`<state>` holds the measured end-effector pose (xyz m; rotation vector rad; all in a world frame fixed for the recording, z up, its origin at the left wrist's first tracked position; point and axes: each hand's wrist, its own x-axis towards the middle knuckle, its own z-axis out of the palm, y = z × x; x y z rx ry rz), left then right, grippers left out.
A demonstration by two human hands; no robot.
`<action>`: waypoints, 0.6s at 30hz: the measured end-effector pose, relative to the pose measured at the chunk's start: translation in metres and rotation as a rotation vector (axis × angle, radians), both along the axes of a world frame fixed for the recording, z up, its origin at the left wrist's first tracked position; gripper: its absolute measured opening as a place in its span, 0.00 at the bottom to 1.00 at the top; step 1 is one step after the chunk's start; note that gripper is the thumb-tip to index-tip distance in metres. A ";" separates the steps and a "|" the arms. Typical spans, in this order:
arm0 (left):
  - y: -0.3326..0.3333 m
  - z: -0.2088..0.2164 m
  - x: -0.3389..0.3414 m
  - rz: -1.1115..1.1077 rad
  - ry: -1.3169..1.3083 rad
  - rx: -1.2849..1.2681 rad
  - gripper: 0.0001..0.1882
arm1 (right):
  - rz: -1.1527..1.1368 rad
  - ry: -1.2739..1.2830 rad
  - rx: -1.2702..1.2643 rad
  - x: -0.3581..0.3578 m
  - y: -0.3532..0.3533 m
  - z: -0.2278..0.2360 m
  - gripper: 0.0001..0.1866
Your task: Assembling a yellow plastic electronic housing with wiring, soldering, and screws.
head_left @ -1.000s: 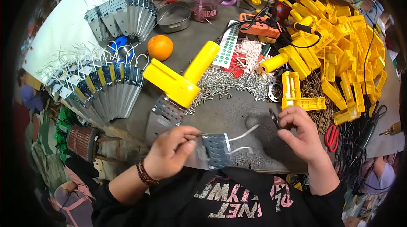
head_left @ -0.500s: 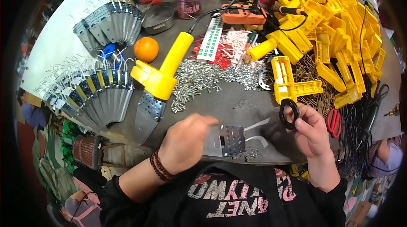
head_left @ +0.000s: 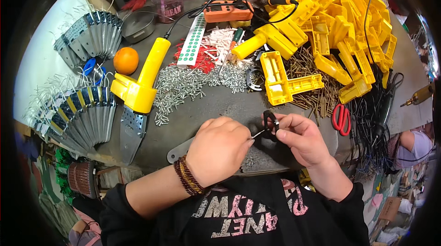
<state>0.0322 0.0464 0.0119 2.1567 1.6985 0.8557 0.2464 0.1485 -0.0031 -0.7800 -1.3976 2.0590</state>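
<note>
My right hand (head_left: pixel 303 138) pinches a black ring (head_left: pixel 270 120), tilted on edge, between thumb and fingers just above the bench. Close by on its left, my left hand (head_left: pixel 223 147) is closed, back upward, with thumb and forefinger together on a thin pale wire (head_left: pixel 257 134) whose end points at the ring. Whether the wire passes through the ring I cannot tell. Beneath the left hand lies a flat grey metal blade (head_left: pixel 180 150) with a round hole in its end; the hand hides most of it. A yellow L-shaped housing half (head_left: pixel 278 81) lies open side up beyond the ring.
Left stand a yellow-handled tool (head_left: pixel 142 90), an orange (head_left: pixel 126 60) and fanned rows of metal blades (head_left: pixel 87 117). Heaped screws (head_left: pixel 177 85) cover the middle, yellow housings (head_left: pixel 340 25) the far right. Red-handled scissors (head_left: pixel 341 120) and black cables (head_left: pixel 367 131) lie right.
My left hand has moved right, from beside the perforated plate to the black ring, and now pinches a wire. The right hand has brought the ring left and lower. The view has shifted.
</note>
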 end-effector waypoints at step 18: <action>-0.015 -0.002 -0.010 -0.013 -0.092 0.027 0.33 | 0.200 -0.320 0.902 -0.036 -0.022 0.007 0.10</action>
